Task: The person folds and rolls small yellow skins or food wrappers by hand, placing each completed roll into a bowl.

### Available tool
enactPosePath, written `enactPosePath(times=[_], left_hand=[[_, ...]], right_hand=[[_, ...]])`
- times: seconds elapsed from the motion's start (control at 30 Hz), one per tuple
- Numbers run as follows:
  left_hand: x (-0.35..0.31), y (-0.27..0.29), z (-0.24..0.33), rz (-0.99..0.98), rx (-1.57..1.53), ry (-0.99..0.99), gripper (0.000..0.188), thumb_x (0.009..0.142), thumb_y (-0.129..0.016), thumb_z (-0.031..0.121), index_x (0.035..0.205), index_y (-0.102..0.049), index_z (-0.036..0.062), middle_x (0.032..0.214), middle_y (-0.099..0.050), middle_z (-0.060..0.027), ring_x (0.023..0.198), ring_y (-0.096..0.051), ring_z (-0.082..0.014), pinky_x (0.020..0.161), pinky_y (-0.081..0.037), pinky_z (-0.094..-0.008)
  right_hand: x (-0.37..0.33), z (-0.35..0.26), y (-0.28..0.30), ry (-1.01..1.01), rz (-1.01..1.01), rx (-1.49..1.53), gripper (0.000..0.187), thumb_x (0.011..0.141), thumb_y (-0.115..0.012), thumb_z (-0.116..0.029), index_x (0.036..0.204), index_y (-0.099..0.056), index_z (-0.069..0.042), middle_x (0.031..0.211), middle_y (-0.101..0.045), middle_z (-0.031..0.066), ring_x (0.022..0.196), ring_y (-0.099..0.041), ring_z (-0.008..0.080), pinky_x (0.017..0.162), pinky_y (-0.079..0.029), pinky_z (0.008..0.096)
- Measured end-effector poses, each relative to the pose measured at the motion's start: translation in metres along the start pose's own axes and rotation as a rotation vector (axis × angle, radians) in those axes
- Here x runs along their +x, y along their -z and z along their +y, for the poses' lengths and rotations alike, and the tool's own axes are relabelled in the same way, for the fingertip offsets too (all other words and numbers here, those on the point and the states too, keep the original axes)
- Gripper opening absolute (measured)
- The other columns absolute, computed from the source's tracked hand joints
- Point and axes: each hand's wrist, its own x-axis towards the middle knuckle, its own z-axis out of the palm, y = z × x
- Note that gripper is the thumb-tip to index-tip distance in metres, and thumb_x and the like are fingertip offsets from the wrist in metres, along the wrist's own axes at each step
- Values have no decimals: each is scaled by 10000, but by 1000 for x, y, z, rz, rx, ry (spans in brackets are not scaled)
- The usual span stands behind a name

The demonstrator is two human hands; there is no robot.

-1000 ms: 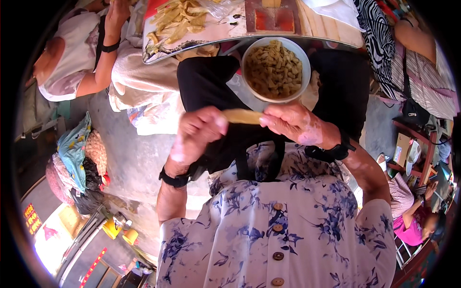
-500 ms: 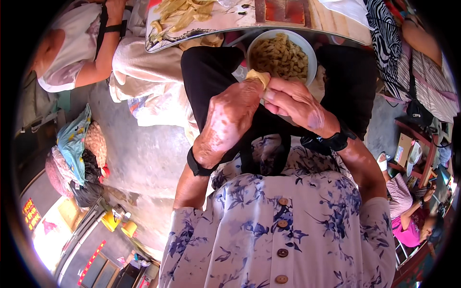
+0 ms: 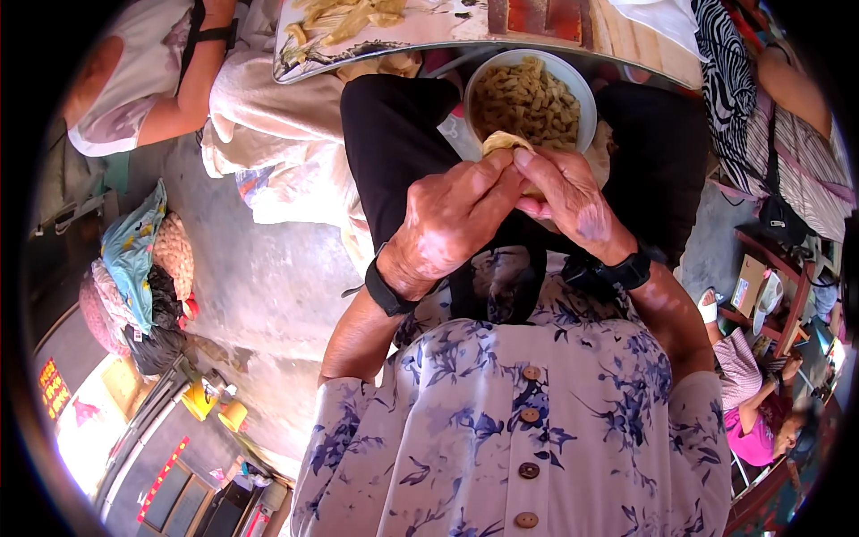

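Just below a white bowl, my left hand [image 3: 459,212] and my right hand [image 3: 573,199] meet, fingers closed together. Pinched between them is a pale yellow, soft-looking folded strip [image 3: 506,140]; its exact kind I cannot make out. Most of it is hidden by my fingers. Beyond my hands, between my knees, is the white bowl [image 3: 590,127], holding many small yellow-brown pieces [image 3: 528,100]. More long yellow strips [image 3: 365,16] lie on the left part of the table at the top.
The table's [image 3: 429,31] curved near edge runs just beyond the bowl. A seated person [image 3: 143,80] is at the upper left, with pale cloth [image 3: 286,134] beside my left knee. Another person in striped clothing [image 3: 805,161] sits at the upper right. Bags [image 3: 134,277] are piled at left.
My hands have shifted slightly right, and my left hand has turned. The strip now sits between both thumbs. My head view has moved a little.
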Motion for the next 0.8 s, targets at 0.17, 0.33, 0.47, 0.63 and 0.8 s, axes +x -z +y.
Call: enactPosePath(times=[0.17,0.33,0.47,0.63,0.8], left_hand=[[-2,4,1,224,-271,150,210,667,-723,-50,859,-654,-5,899,-637,-112,691,-619,-163,584,-509,-239],[-13,1,-1,329,-1128,920,188,800,-651,24,978,-610,-21,909,-621,-92,675,-553,-99,630,-471,-220],[-11,-2,-8,316,-1365,1013,251,815,-636,39,1046,-570,-36,933,-614,-83,675,-553,-96,669,-470,-215],[-9,-7,-7,345,-1390,960,293,826,-621,35,1096,-537,-41,975,-611,-85,814,-601,-127,751,-489,-235],[-15,-8,-4,288,-1315,956,249,822,-622,10,1057,-565,-53,1001,-614,-97,835,-587,-111,720,-489,-217]], right_hand=[[2,-4,5,177,-16,-115,293,944,-439,-220,1019,-556,38,693,-523,11,533,-425,51,461,-349,195],[2,-7,0,125,5,-70,284,940,-438,-196,1040,-559,41,722,-556,31,532,-436,55,461,-364,200],[4,2,2,180,-38,-134,245,929,-467,-189,918,-557,38,679,-550,40,532,-459,69,468,-381,204],[6,10,5,241,-81,-304,237,918,-500,-175,801,-510,31,617,-527,54,519,-481,88,473,-401,235],[9,18,5,490,-71,-458,188,898,-519,-127,787,-498,23,603,-524,106,511,-527,200,468,-391,303]])
